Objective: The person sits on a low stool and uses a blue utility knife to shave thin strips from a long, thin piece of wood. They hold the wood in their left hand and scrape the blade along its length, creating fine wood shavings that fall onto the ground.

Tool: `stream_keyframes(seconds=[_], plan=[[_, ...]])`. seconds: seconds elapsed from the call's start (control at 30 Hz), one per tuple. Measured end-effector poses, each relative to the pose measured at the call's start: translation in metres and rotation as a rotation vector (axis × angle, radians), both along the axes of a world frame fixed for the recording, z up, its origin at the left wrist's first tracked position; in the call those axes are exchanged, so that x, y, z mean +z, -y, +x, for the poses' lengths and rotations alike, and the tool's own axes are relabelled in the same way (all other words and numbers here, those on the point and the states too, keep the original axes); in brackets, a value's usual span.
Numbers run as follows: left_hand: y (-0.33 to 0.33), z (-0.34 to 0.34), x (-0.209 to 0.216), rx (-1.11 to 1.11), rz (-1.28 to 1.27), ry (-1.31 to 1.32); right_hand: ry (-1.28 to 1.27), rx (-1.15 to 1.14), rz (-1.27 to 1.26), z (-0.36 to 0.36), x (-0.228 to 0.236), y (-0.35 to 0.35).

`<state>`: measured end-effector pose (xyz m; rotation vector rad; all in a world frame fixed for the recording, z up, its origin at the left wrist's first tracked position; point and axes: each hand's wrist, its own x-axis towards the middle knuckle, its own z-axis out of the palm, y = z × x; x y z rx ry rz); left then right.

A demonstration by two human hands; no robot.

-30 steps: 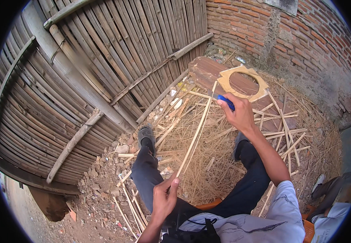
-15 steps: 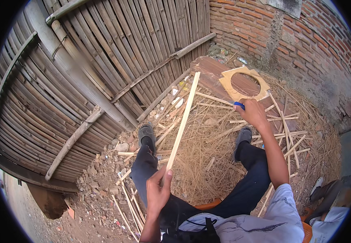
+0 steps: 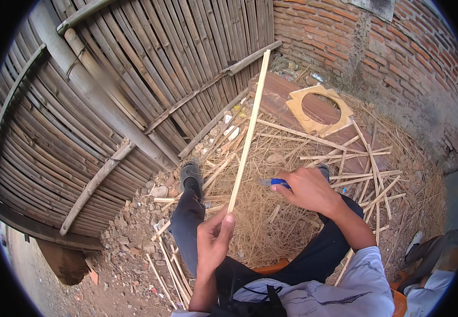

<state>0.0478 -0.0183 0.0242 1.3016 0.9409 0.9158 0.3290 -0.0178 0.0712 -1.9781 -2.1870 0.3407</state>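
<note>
Pinched between the thumb and fingers of my left hand point(image 3: 214, 239) is the lower end of a long pale bamboo strip point(image 3: 249, 137), which slants up and away from me. My right hand point(image 3: 309, 188) is closed around a blue utility knife point(image 3: 278, 183). The knife's blade points left toward the strip, with a gap between them. Dry shavings point(image 3: 266, 227) cover the ground below both hands, between my legs.
A yellowish board with a round hole point(image 3: 321, 127) rests on a brown wooden panel point(image 3: 274, 98) at the back. Cut strips point(image 3: 379, 185) lie crisscrossed at right, more strips point(image 3: 171, 272) at lower left. A bamboo wall point(image 3: 134, 68) and brick wall point(image 3: 414, 58) enclose the spot. Another person's leg point(image 3: 424, 248) shows at right.
My right hand has come back toward me with the knife, from near the holed board. The bamboo strip is raised, its far end now higher and farther off, and my left hand has shifted slightly.
</note>
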Motion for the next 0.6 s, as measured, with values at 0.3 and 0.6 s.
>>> stream_keyframes(seconds=[0.3, 0.6], plan=[[-0.003, 0.003, -0.002, 0.002, 0.020, -0.017, 0.073, -0.133, 0.101, 0.035, -0.017, -0.007], [0.001, 0.011, 0.008, 0.027, 0.033, 0.005, -0.429, 0.203, 0.736, -0.018, -0.005, 0.007]])
